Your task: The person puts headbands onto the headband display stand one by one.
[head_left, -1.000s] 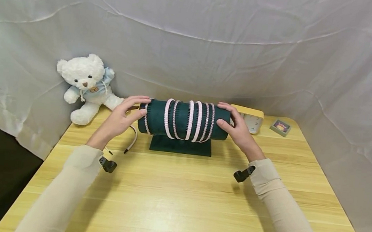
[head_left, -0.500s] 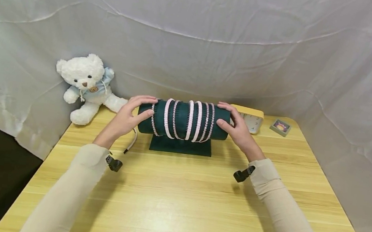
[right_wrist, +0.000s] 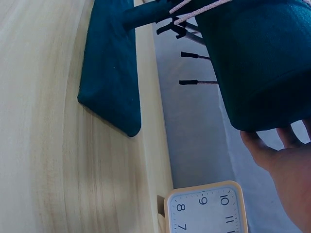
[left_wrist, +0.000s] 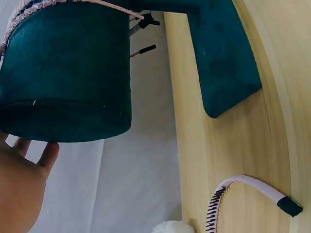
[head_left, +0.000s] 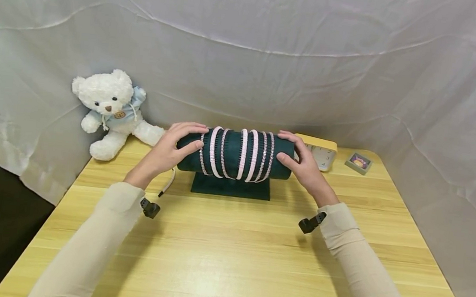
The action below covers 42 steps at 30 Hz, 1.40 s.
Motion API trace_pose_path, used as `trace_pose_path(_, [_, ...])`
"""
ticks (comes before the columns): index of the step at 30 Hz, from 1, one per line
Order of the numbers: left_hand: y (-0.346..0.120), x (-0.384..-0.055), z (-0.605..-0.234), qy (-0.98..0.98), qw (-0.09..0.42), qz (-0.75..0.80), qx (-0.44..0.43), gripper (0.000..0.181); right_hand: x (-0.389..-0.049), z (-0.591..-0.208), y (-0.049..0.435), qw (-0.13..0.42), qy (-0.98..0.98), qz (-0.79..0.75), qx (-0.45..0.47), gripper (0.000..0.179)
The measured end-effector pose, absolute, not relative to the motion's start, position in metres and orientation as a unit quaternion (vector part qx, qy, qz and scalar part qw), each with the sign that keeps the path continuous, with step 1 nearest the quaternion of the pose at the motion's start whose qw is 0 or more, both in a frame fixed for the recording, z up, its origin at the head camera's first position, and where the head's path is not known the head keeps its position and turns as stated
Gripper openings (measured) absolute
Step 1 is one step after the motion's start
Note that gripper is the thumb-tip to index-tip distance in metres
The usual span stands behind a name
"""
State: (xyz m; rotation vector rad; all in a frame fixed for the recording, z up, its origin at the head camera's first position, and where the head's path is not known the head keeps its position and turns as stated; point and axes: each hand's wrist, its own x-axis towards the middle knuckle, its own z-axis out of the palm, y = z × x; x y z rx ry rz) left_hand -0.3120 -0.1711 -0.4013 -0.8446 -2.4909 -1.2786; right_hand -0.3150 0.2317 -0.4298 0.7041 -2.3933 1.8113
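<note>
A dark green velvet headband stand rests on its flat base. Several pink and white headbands circle its roll. At the left, my left hand pinches the leftmost, a thin braided pink headband, its thumb in front and fingers over the top. My right hand grips the right end of the roll, thumb at the front and fingers above. In the left wrist view the left hand is partly out of frame beside the roll's end. Headband tips hang below the roll in the right wrist view.
A loose white headband lies on the wooden table, left of the base. A white teddy bear sits at the back left. Behind the right hand stands a yellow clock, with a small grey framed box farther right.
My left hand has slid the braided headband rightward along the roll, from its left end to close beside the white headband. The right hand stays at the roll's right end.
</note>
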Motion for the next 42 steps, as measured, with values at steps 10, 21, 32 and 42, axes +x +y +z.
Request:
trace_pose_path(10, [-0.184, -0.311, -0.407, -0.841, 0.101, -0.468, -0.251, 0.041, -0.315, -0.429, 0.232, 0.030, -0.777, 0.586, 0.229, 0.054])
trace_pose_path(21, [-0.230, -0.304, -0.416, -0.847, 0.104, -0.481, -0.201, 0.040, -0.315, -0.427, 0.232, 0.028, -0.781, 0.581, 0.229, 0.057])
trace_pose_path(32, [-0.277, -0.299, -0.444, -0.872, 0.106, -0.459, -0.135, 0.043, -0.315, -0.430, 0.232, 0.026, -0.780, 0.582, 0.227, 0.057])
trace_pose_path(42, [-0.306, -0.293, -0.458, -0.887, 0.058, -0.449, -0.092, 0.050, -0.313, -0.428, 0.232, 0.026, -0.782, 0.582, 0.221, 0.054])
